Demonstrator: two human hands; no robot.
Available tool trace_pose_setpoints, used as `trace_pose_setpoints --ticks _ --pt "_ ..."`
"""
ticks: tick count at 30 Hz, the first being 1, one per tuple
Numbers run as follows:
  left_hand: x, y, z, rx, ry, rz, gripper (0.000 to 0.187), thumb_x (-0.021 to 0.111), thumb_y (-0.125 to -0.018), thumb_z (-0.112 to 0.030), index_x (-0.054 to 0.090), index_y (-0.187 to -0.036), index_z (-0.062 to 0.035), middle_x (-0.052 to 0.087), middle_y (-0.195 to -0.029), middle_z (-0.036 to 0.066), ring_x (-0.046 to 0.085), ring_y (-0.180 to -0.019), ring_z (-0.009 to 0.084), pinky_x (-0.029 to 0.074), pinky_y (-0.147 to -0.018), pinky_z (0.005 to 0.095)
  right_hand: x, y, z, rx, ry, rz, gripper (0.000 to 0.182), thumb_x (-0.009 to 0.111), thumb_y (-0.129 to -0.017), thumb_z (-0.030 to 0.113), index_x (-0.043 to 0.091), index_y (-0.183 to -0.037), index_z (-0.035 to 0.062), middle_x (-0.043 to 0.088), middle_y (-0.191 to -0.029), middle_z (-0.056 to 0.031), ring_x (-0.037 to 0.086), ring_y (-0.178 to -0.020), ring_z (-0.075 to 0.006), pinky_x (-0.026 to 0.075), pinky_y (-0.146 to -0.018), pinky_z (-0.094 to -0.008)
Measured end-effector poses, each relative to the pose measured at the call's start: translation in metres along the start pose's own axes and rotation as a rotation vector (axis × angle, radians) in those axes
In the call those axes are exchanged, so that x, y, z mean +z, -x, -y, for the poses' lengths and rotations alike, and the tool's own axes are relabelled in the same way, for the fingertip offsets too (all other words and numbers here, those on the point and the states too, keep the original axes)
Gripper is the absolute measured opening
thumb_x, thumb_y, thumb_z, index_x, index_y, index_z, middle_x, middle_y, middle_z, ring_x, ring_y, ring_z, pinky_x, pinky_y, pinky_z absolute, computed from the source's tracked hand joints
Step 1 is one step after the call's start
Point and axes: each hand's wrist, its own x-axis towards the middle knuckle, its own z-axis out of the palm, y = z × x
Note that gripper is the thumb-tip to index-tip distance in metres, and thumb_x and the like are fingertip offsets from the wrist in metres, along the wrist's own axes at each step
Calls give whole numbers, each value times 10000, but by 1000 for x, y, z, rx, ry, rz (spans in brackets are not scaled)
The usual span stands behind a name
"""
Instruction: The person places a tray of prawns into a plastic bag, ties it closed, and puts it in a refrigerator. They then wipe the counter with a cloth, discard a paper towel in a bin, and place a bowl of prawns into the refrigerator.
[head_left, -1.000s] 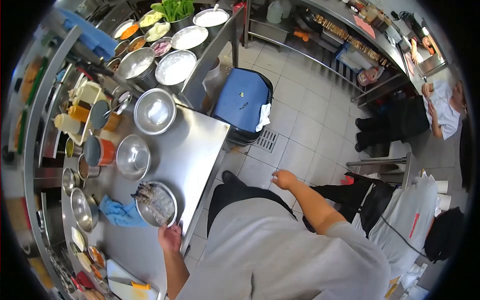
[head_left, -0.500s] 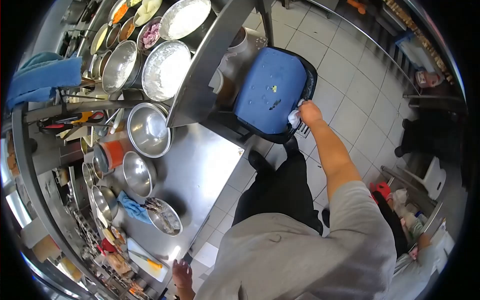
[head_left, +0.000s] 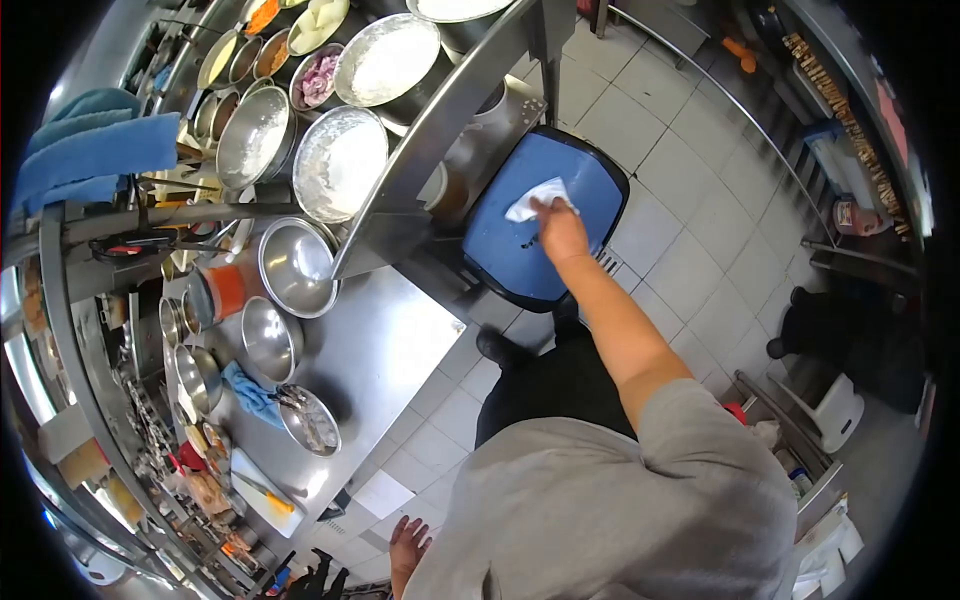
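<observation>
My right hand is stretched out over the blue lid of a black bin on the floor and presses a white cloth flat onto that lid. My left hand hangs low by my side with its fingers spread, holding nothing, beyond the near corner of the steel table. A steel bowl of prawns rests on the table next to a crumpled blue rag.
Empty steel bowls and an orange pot line the table's far side. Above them a shelf carries pans of white powder and chopped ingredients. A cutting board with a knife lies at the table's left end. Tiled floor surrounds the bin.
My right hand picked the white cloth off the bin's edge and moved it onto the middle of the blue lid. My left hand left the prawn bowl and dropped to my side.
</observation>
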Motion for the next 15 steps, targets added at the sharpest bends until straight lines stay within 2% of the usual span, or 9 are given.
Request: trace_pose_setpoints --ticks 2,8,10,11,13,14,15 --pt "1 -7 5 2 82 -20 657 679 -926 -170 394 -1511 -77 593 -1360 135 598 -1213 310 488 -991 480 8 13 10 -19 22 25 336 640 -907 87 745 -1196 224 638 -968 -176 667 -909 -398 560 -836 -458" --pt "-21 -50 30 0 -88 111 633 681 -915 -182 429 -1489 -98 615 -1362 120 621 -1178 282 481 -949 477 20 31 27 58 -155 124 313 644 -907 109 742 -1190 200 662 -1052 -153 660 -994 -382 546 -867 -447" --pt "-21 -58 33 15 -64 111 624 685 -907 -180 443 -1476 -91 618 -1360 113 615 -1188 268 476 -950 460 17 29 15 -94 -131 233 267 637 -938 129 737 -1185 155 688 -1089 -154 675 -989 -346 541 -874 -402" --pt "-21 -61 34 12 -59 121 624 685 -907 -180 443 -1476 -91 618 -1360 113 615 -1188 268 476 -950 460 13 26 6 -97 -120 231 267 637 -938 129 737 -1185 155 688 -1089 -154 675 -989 -346 541 -874 -402" --pt "-21 -62 30 1 -66 123 626 684 -896 -176 451 -1470 -88 630 -1342 101 613 -1176 249 479 -932 445 2 20 -6 81 -329 668 244 622 -981 150 718 -1199 98 719 -1075 -128 684 -970 -258 530 -866 -356" --pt "-23 -61 28 0 -61 120 626 684 -896 -176 451 -1470 -88 630 -1342 101 613 -1176 249 479 -932 445 1 19 -18 184 -490 695 251 588 -1014 153 694 -1212 42 730 -1067 -91 660 -953 -166 523 -846 -321" --pt "-18 -55 20 1 -89 78 616 683 -894 -179 462 -1462 -86 635 -1330 95 613 -1162 240 480 -920 439 14 18 -46 286 -793 680 260 541 -1035 139 670 -1233 30 718 -1055 -60 646 -943 -132 524 -830 -301"
